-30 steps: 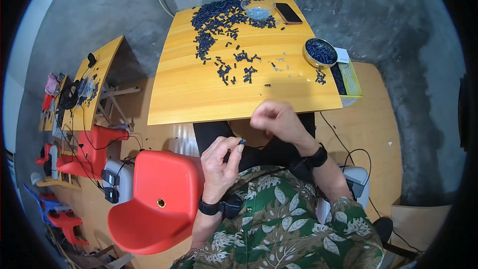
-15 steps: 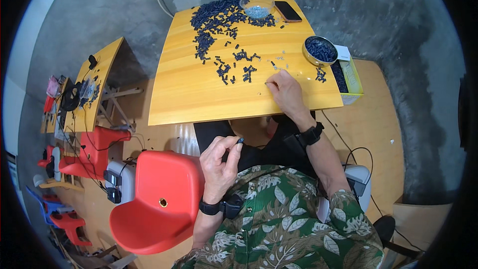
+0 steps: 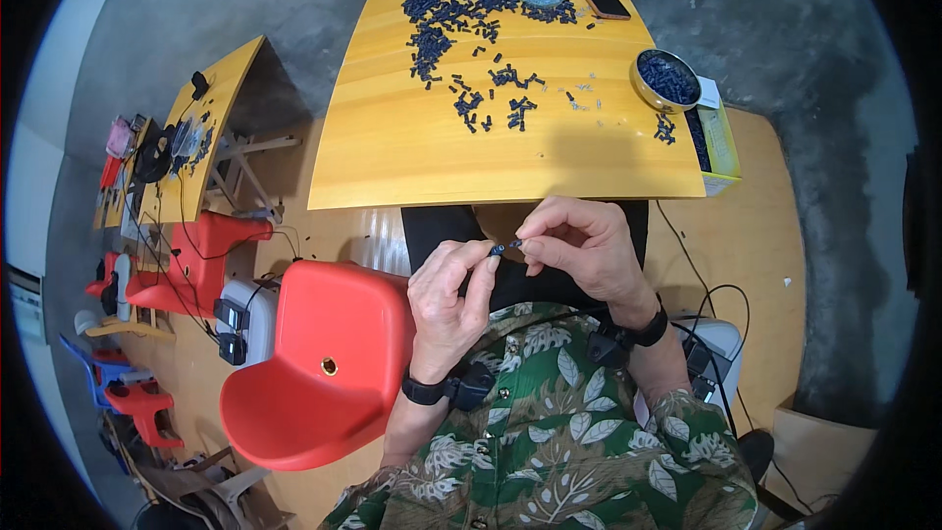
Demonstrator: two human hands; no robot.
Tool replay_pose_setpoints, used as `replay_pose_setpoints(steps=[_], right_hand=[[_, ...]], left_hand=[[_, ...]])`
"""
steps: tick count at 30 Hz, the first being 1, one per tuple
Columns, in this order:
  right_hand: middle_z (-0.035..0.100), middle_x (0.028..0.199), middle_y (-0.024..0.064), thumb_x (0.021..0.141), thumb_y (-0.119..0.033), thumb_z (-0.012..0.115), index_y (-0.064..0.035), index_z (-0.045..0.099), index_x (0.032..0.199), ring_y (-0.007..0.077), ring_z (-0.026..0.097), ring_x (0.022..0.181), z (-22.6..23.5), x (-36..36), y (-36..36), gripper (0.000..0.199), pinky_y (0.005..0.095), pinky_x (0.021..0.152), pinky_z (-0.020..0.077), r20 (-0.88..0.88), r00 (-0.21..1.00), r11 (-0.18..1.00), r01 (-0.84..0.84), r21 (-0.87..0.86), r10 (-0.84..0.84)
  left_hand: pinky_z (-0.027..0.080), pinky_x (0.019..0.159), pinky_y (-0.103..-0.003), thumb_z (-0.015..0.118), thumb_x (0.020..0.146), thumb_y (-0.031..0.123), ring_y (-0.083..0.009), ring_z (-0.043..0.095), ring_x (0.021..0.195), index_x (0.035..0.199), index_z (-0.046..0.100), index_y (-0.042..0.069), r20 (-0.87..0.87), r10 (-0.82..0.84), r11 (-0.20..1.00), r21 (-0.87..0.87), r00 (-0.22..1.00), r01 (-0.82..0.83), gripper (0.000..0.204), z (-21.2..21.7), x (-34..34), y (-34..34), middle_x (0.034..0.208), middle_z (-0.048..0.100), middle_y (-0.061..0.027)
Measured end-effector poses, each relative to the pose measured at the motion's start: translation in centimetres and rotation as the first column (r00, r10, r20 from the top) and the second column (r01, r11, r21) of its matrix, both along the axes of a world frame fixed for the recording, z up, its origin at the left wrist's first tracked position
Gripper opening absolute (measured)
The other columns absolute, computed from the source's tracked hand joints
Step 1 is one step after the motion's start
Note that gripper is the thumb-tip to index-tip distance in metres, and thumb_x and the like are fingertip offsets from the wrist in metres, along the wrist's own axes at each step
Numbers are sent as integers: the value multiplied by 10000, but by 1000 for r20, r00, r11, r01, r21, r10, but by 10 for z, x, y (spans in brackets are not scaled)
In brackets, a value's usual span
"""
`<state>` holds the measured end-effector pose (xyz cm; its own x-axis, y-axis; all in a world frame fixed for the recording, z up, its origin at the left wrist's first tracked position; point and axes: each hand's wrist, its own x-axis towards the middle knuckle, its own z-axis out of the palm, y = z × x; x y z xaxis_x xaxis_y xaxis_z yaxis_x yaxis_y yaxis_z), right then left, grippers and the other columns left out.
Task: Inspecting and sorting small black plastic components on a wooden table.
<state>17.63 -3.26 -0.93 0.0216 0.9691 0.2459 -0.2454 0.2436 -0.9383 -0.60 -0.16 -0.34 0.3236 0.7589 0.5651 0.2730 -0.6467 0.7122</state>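
Here's the small dark plug (image 3: 497,250), pinched at the fingertips of the left hand (image 3: 447,292); just beside it, the right hand (image 3: 593,247) pinches what's probably a second tiny piece (image 3: 515,243), both near the yellow table (image 3: 412,172).

The person wears a loose shirt (image 3: 535,437) with short sleeves (image 3: 692,432), printed with pale, white-veined leaves over patches of green and brown, with small round buttons (image 3: 505,394) down the front. Above bare hands, the left wrist has a black strap (image 3: 424,392) carrying a chunky black box (image 3: 472,387), and the right wrist has a matching strap (image 3: 651,326) and box (image 3: 608,345). The trousers (image 3: 425,236) are plain black.
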Motion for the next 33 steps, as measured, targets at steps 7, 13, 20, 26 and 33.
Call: replay_pose_setpoints(steps=[7, 13, 20, 26, 33], right_hand=[[672, 876, 34, 858, 24, 693, -6, 696, 974, 82, 652, 706, -1, -2, 0, 120, 198, 609, 519, 34, 999, 999, -7, 46, 6], [664, 867, 33, 861, 29, 686, -6, 694, 955, 80, 645, 703, 5, 0, -1, 101, 194, 600, 507, 114, 993, 998, 14, 59, -21], [633, 815, 55, 815, 20, 712, -22, 678, 904, 144, 607, 725, 18, 10, 4, 104, 277, 634, 473, 420, 906, 976, -51, 214, -44], [621, 823, 74, 797, -4, 727, -41, 674, 901, 192, 607, 729, 17, 8, 7, 122, 308, 639, 473, 544, 831, 930, -103, 354, -115], [647, 871, 45, 871, -5, 688, -7, 685, 946, 125, 648, 710, 4, 5, 7, 76, 244, 607, 517, 106, 981, 983, -168, 71, 160]], left_hand=[[510, 621, -344, 685, 797, -64, -275, 641, 695, 938, 645, -8, -36, -8, 998, 54, 999, 10, 156, 0, 1, 0, 807, 655, -134], [480, 593, -313, 690, 823, -18, -236, 620, 657, 918, 656, 2, -45, -1, 995, 97, 999, 5, 103, -1, 1, 0, 773, 651, -114], [472, 572, -330, 690, 789, -33, -260, 617, 641, 865, 626, 7, -92, -58, 991, 117, 994, 68, 107, 5, -2, 3, 749, 633, -118], [453, 549, -334, 691, 782, -28, -253, 597, 612, 851, 617, 6, -137, -81, 991, 91, 987, 94, 107, 7, -4, 3, 718, 613, -110], [459, 552, -329, 693, 793, -24, -242, 598, 618, 868, 627, 3, -128, -38, 994, 95, 991, 50, 104, 11, -2, 1, 736, 632, -109]])
